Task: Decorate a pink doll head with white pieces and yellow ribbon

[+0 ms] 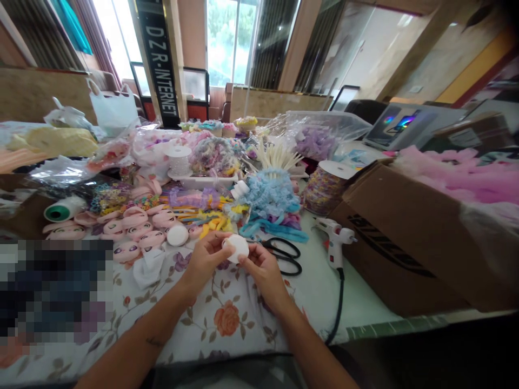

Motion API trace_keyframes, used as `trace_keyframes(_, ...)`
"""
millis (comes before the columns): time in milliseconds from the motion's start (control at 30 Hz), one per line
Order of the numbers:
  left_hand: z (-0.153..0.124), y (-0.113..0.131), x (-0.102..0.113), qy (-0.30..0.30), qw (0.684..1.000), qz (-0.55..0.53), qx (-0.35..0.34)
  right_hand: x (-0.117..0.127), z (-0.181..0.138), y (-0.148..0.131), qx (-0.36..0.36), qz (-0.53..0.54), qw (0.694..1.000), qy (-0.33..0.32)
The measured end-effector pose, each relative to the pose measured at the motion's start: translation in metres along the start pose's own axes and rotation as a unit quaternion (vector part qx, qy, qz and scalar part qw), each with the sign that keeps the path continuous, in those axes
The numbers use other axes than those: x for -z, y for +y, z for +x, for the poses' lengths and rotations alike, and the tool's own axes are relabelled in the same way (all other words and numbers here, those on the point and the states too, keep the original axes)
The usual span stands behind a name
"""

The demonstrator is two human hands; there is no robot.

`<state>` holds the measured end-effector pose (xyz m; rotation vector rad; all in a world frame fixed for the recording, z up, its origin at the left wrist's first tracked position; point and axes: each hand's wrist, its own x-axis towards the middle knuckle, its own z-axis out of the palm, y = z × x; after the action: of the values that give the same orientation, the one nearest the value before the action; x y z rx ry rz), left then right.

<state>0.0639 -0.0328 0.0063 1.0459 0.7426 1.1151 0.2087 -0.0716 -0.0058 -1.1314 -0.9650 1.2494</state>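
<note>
A white round disc is pinched between both hands above the flowered cloth. My left hand grips its left side with thumb and fingers, and my right hand grips its right side. Just beyond my right hand lie black-handled scissors, their blades partly hidden. Another white round piece rests left of my left hand, near several pink doll-like heads. A crumpled white piece of cloth lies in front of them.
A white glue gun with a dark cord stands to the right, beside a large cardboard box. Blue ruffled trim, a spool of colourful yarn and a white spool crowd the table's far side.
</note>
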Motion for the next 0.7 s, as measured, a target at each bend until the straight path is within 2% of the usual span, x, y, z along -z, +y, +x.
trace_keyframes(167,0.002,0.009,0.005,0.051,0.997,-0.001,-0.051,-0.007,0.021,-0.015,0.012,-0.020,0.998,-0.054)
trace_keyframes(333,0.008,0.014,0.014,0.108,0.991,-0.007,-0.081,-0.022,0.047,-0.017,0.013,-0.007,0.997,-0.082)
trace_keyframes(533,0.015,0.006,0.021,0.119,0.987,0.060,-0.086,-0.026,0.049,-0.008,-0.030,0.025,0.997,-0.063)
trace_keyframes(700,0.014,0.003,0.018,0.121,0.982,0.104,-0.103,-0.023,0.044,-0.001,-0.055,0.046,0.997,-0.041)
